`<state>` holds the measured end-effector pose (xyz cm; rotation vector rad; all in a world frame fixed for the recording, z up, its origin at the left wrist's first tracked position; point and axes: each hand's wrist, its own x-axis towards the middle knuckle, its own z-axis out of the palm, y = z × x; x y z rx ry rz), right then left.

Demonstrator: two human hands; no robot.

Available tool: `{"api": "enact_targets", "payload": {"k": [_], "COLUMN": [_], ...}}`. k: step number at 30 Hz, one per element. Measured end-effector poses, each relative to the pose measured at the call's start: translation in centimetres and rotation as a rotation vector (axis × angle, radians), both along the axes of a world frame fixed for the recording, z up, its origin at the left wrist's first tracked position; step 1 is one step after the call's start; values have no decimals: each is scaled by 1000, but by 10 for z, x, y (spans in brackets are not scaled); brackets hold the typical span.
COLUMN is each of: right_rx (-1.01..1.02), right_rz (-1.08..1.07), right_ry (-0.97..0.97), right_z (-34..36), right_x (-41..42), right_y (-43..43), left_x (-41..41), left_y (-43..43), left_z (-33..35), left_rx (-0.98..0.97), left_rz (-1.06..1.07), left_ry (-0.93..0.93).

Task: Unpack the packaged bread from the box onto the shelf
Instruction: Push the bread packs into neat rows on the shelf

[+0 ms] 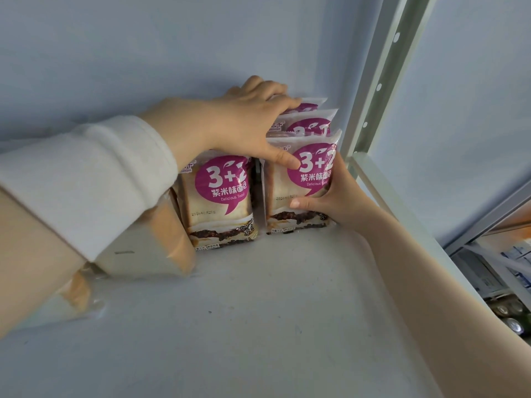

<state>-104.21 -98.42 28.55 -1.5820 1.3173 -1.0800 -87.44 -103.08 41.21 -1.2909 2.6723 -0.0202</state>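
Note:
Purple-label "3+2" bread packages stand upright on the white shelf (258,311) near its back right corner. One row of three runs front to back: the front package (287,193), a middle one (310,124) and a rear one (309,107). My left hand (244,122) spans this row from above, thumb on the front package's face and fingers over the rear package's top. My right hand (342,196) grips the front package's right edge, thumb on its face. Another package (218,193) stands just to the left. No box is in view.
Clear-wrapped plain loaves (169,239) lie at the left, partly under my white sleeve. The shelf's upright post (382,76) and right rim (402,214) stand close beside the row. Below at the right, a lower shelf holds cans (514,323) and boxes.

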Motion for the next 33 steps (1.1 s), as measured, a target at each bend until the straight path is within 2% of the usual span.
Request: {"api": "enact_targets", "payload": {"k": [4, 8, 15, 21, 27, 30, 33], "right_rx": [-36, -76, -229, -189, -17, 81, 136], "right_rz": [-93, -129, -291, -253, -189, -318, -353], "right_ry": [19, 190, 347, 372, 364, 521, 788], "right_z": [-2, -14, -15, -14, 1, 16, 33], "right_x": [2, 7, 23, 22, 17, 19, 28], "right_y": [17, 37, 32, 30, 40, 57, 87], "left_x": [22, 39, 39, 40, 37, 32, 33], "left_y": [25, 57, 56, 52, 65, 82, 106], "left_z": [1, -25, -47, -48, -36, -30, -26], "left_rx": [2, -214, -509, -490, -405, -423, -450], "left_rz": [50, 38, -14, -8, 67, 53, 13], "left_ry": [-122, -306, -204, -212, -231, -263, -281]}}
